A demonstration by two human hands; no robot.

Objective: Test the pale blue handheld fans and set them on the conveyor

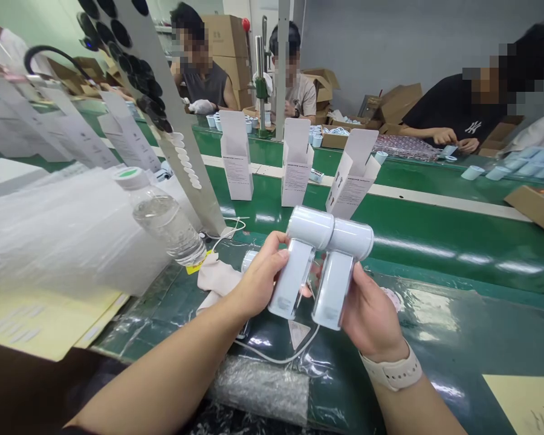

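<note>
My left hand [263,275] is closed around the handle of a pale blue handheld fan [292,281], which has a cylindrical head and a flat handle. A matching second handheld fan [334,284] is gripped by its handle in my right hand [374,311]. Both stand upright side by side above the bench, their heads touching end to end. The fingers behind the handles are mostly hidden. Beside my left wrist lies a pale cloth [218,275], and another light blue piece [249,260] shows partly behind that hand. A white cable [290,360] curves over the bench below.
Three open white boxes [236,175] stand on the green conveyor [435,241]. To the left are a water bottle [165,220], a slanted metal post [194,199] with round stickers, and plastic bags [72,223]. Bubble wrap [263,389] lies at the front edge. Several co-workers sit across.
</note>
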